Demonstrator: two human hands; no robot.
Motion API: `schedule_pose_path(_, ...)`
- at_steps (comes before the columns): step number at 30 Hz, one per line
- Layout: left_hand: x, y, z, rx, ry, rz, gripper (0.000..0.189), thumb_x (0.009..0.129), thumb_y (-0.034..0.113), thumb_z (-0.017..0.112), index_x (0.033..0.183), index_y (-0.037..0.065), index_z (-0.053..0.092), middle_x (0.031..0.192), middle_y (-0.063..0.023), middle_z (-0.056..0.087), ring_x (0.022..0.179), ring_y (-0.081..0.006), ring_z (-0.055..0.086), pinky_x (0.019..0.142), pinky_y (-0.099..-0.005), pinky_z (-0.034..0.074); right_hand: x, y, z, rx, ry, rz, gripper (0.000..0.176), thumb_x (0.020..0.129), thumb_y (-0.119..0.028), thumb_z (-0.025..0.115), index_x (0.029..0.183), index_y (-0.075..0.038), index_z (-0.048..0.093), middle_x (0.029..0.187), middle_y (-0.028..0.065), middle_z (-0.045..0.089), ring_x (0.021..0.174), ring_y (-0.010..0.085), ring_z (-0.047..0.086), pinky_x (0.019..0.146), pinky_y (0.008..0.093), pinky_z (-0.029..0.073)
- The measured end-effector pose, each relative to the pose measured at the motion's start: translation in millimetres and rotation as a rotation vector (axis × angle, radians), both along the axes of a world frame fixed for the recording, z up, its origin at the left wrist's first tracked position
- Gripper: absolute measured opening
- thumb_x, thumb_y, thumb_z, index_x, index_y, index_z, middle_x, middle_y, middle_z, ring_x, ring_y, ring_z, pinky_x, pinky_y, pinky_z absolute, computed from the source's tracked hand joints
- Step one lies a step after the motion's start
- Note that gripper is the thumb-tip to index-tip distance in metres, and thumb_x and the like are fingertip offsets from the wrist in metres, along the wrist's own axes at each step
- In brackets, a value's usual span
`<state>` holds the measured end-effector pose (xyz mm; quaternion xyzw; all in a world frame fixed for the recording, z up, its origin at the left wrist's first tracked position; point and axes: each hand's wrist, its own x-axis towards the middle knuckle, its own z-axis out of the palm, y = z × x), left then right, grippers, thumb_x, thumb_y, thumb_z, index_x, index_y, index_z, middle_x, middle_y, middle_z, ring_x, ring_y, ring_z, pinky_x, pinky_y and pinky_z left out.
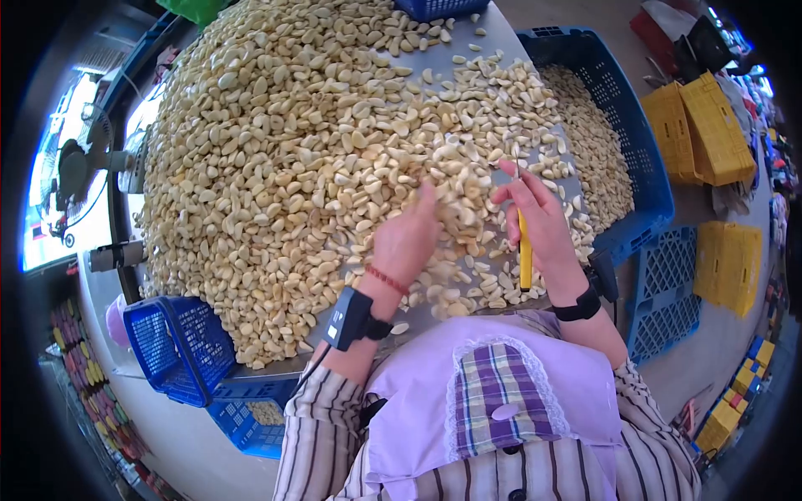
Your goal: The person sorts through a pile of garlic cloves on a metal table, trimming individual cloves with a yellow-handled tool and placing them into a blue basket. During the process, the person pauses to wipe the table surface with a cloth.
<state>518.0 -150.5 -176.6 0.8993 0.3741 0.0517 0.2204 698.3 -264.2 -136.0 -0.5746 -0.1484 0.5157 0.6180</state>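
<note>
broadly, the grey desk (pixel 499 32) carried everything, and most of it lay under a heap (pixel 276 167) of pale, curved kernels. against the heap's right side stood a big blue crate (pixel 647 179), partly filled with the same kernels. at the heap's near left corner hung a smaller blue basket (pixel 180 346). well to the right of the heap, beyond the crate, yellow crates (pixel 710 134) sat on the floor.

at the heap's near edge the left hand (pixel 408 238) rested on the thinner spread. its fingers dipped among the kernels with its back to the camera, so i could not tell whether it pinched one. just right of it, at the same edge, the right hand (pixel 543 221) was closed round a yellow-handled tool (pixel 525 255), whose thin tip pointed up toward the heap.

the risks, as i judged them, were two. the tip stood near the left fingers, so a hurried reach could nick them. loose kernels also lay close to the desk's near edge, where a sweeping wrist could push them off.
</note>
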Motion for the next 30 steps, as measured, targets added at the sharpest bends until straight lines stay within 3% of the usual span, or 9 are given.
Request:
schedule_pose_path(3, 32.1, 20.6, 13.7, -0.257, -0.142, -0.100, 0.032, 0.089, 0.021, 0.058, 0.114, 0.003, 0.062, 0.075, -0.0096, 0.063, 0.053, -0.0238, 0.057, 0.051, -0.0320, 0.046, 13.4, -5.9, 6.7, 0.010, -0.088, -0.069, 0.049, 0.096, -0.036, 0.049, 0.133, -0.004, 0.045, 0.096, 0.0077, 0.061, 0.048, 0.0025, 0.042, 0.044, 0.0157, 0.037)
schedule_pose_path(5, 34.2, 44.1, 37.4, -1.039, -0.417, 0.481, 0.029, 0.087, 0.016, 0.060, 0.113, 0.005, 0.063, 0.072, -0.0041, 0.060, 0.047, -0.0150, 0.051, 0.047, -0.0274, 0.042, 28.9, -14.7, 11.4, -0.005, -0.101, -0.128, 0.051, 0.096, -0.038, 0.048, 0.134, -0.003, 0.044, 0.095, 0.0080, 0.061, 0.048, 0.0027, 0.042, 0.043, 0.0160, 0.037)
schedule_pose_path(9, -9.3, 56.6, 49.3, -0.778, -0.543, 0.441, 0.033, 0.083, 0.015, 0.067, 0.115, 0.011, 0.063, 0.071, -0.0012, 0.055, 0.048, -0.0108, 0.046, 0.045, -0.0216, 0.037, 50.5, -37.1, 4.6, -0.024, -0.090, -0.235, 0.056, 0.096, -0.042, 0.046, 0.134, -0.002, 0.042, 0.095, 0.0090, 0.061, 0.047, 0.0033, 0.042, 0.041, 0.0170, 0.038)
schedule_pose_path(11, -29.6, 46.9, 44.5, -0.143, -0.359, -0.157, 0.034, 0.082, 0.012, 0.066, 0.115, 0.018, 0.064, 0.069, -0.0020, 0.053, 0.049, -0.0134, 0.048, 0.044, -0.0237, 0.039, 51.2, -43.1, -4.4, -0.056, -0.081, -0.259, 0.054, 0.096, -0.041, 0.047, 0.133, -0.002, 0.044, 0.094, 0.0091, 0.061, 0.046, 0.0035, 0.042, 0.041, 0.0171, 0.038)
schedule_pose_path(13, -38.1, 23.1, 41.9, -0.156, -0.253, -0.444, 0.034, 0.080, 0.011, 0.065, 0.114, 0.018, 0.063, 0.070, -0.0034, 0.052, 0.052, -0.0176, 0.052, 0.045, -0.0292, 0.044, 43.3, -41.8, -6.5, -0.097, -0.063, -0.225, 0.051, 0.096, -0.040, 0.047, 0.132, -0.003, 0.045, 0.091, 0.0086, 0.062, 0.046, 0.0036, 0.042, 0.041, 0.0171, 0.037)
schedule_pose_path(16, -42.7, -5.3, 36.4, -0.148, -0.027, -0.593, 0.033, 0.078, 0.011, 0.063, 0.110, 0.017, 0.062, 0.076, -0.0051, 0.053, 0.057, -0.0216, 0.057, 0.050, -0.0347, 0.048, 28.3, -33.5, -9.1, -0.126, -0.045, -0.175, 0.046, 0.096, -0.036, 0.049, 0.131, -0.005, 0.048, 0.085, 0.0069, 0.061, 0.047, 0.0036, 0.043, 0.042, 0.0171, 0.036)
schedule_pose_path(26, -38.0, -31.0, 17.6, -0.082, 0.217, -0.488, 0.013, 0.078, 0.013, 0.061, 0.091, 0.010, 0.061, 0.081, -0.0075, 0.057, 0.064, -0.0265, 0.062, 0.055, -0.0367, 0.050, 10.6, -26.5, 9.1, -0.063, -0.149, 0.082, 0.046, 0.097, -0.030, 0.049, 0.133, -0.002, 0.044, 0.082, 0.0037, 0.060, 0.050, 0.0014, 0.043, 0.048, 0.0140, 0.035)
schedule_pose_path(28, -35.1, -17.4, 23.9, -0.262, 0.115, -0.288, 0.012, 0.080, 0.019, 0.063, 0.086, 0.008, 0.062, 0.078, -0.0098, 0.061, 0.068, -0.0273, 0.063, 0.057, -0.0378, 0.050, 15.9, -32.3, 4.2, -0.057, -0.161, 0.045, 0.046, 0.097, -0.030, 0.049, 0.133, -0.002, 0.044, 0.081, 0.0032, 0.060, 0.050, 0.0011, 0.044, 0.048, 0.0140, 0.035)
schedule_pose_path(30, -25.5, -7.8, 35.6, -0.481, 0.097, -0.290, 0.017, 0.082, 0.024, 0.065, 0.085, 0.007, 0.064, 0.074, -0.0108, 0.064, 0.069, -0.0277, 0.063, 0.058, -0.0386, 0.050, 25.1, -37.9, 2.2, -0.006, -0.135, -0.021, 0.046, 0.097, -0.030, 0.048, 0.133, -0.001, 0.044, 0.079, 0.0027, 0.060, 0.050, 0.0011, 0.044, 0.048, 0.0140, 0.036)
